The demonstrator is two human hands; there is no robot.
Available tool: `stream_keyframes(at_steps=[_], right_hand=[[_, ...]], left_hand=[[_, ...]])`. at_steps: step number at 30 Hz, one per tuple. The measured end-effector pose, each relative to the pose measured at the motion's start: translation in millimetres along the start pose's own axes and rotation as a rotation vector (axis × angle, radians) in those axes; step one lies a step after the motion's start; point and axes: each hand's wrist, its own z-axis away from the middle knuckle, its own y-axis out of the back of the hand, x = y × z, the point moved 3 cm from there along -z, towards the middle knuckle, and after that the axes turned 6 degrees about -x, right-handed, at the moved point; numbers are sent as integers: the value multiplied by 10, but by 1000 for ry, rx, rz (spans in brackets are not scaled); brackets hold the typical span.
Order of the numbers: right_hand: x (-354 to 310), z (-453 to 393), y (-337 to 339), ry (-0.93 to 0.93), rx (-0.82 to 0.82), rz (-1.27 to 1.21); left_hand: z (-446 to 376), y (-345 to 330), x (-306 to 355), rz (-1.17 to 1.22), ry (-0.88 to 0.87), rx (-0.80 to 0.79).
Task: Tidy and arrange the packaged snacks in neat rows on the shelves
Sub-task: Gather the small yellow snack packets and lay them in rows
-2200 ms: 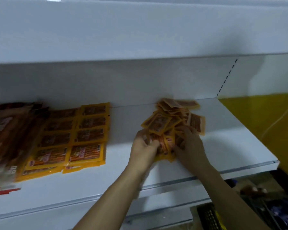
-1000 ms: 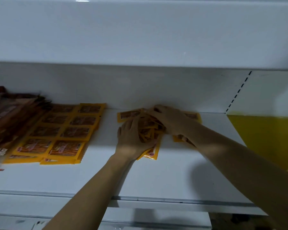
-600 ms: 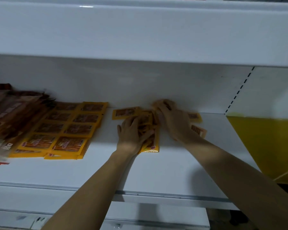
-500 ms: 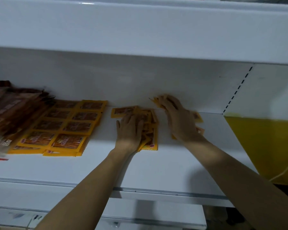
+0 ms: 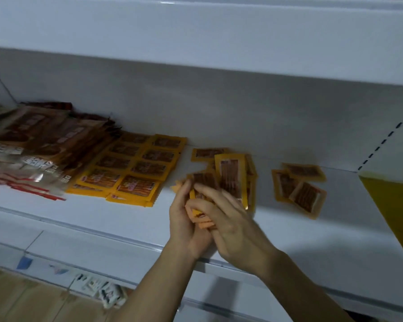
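- Head view, step in hand: gathering loose orange snack sachets into a bundle. The left hand cups a small stack of sachets at lower centre of the frame, fingers curled round it, while the right hand pinches the top of the same stack; both hands are together, clamped on it, just above the front half of the white shelf.
- Head view, next move: my judgement is that the bundle needs squaring up, then laying flat beside the finished rows at centre left, edges matching. Thin sachets may slide off one another, so a firm hold seems wise.
- Head view, looks of the sachets: small, flat, orange with a dark red-brown panel. A loose heap lies just behind the hands, overlapping at odd angles; three more lie well apart at centre right, askew.
- Head view, far left: larger brown snack packs, blurred, fanned in an overlapping pile.
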Motion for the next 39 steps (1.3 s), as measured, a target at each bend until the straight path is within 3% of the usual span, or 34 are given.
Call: stream_keyframes(at_steps=[4,8,12,15,18,22,25,27,33,35,39], right_hand=[[-120,-179,-48,2,-157,-138],[-245,-427,-101,-30,-117,-71],[-451,-706,-168,9,-71,132],[-549,-892,-210,11,-85,140],[-576,-989,-282,-27,-5,-154],[-397,-1176,-341,-340,353,-507],[-371,-1432,-432,-474,200,-577],[-387,-1559,-522,-504,197,-552],[-275,-1619,-694,-707,582,-1062],[-201,-1683,-697,-742,530,-924],[-3,-2215,-719,-658,267,-658]], left_hand=[[138,169,243,4,-64,70],[213,267,478,14,-60,116],[245,334,790,14,-65,66],[271,409,1120,6,-91,55],[320,466,1357,-21,-83,68],[371,543,1609,-92,-87,140],[418,548,1755,-131,-52,150],[442,575,1848,-149,-33,163],[558,748,2210,-134,36,117],[583,807,2322,-132,71,97],[592,855,2467,-142,138,141]])
